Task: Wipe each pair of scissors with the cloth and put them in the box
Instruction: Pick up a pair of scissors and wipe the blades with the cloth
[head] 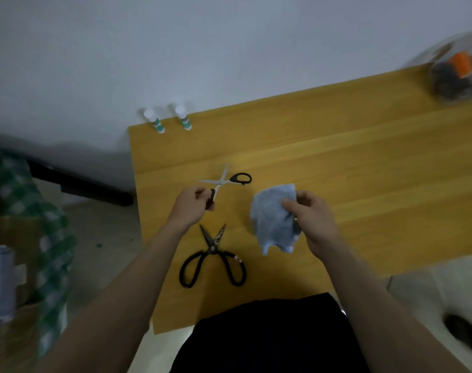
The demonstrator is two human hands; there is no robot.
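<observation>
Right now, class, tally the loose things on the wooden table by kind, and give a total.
Scissors: 2, silver-bladed scissors and black scissors
Cloth: 1, blue cloth
Small bottles: 2
Blurred clear bag: 1
Total: 6

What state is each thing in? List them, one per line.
silver scissors: blades open, one handle gripped by left hand
black scissors: blades open, lying on table, untouched
cloth: crumpled, held by right hand
two glue bottles: upright, capped

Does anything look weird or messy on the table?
Nothing spilled or broken. Both scissors are splayed open: the black pair lying on the table, the silver pair held by the left hand.
</observation>
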